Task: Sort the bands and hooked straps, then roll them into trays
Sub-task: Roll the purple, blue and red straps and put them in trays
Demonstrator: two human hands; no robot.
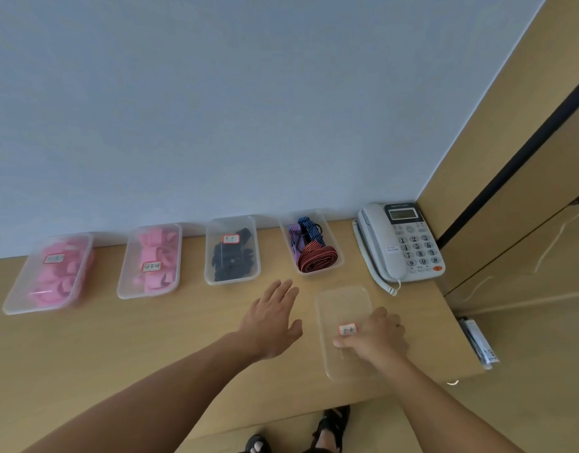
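Note:
Along the wall stand clear trays: two hold pink bands [57, 273] [154, 256], one holds black straps [231, 259], and the rightmost tray [335, 248] holds rolled red-and-black and blue striped hooked straps [314, 255]. A clear lid [343, 305] with a red-edged label lies flat near the front. My right hand [374, 335] grips this lid at its right edge, thumb on top. My left hand [273, 317] hovers flat with straight fingers just left of the lid, below the tray of hooked straps.
A grey desk phone [400, 241] sits at the back right corner, its cord hanging over the desk. The desk's right edge [458, 322] lies close to the lid. A wooden cabinet stands at the right. Feet in sandals show below the front edge.

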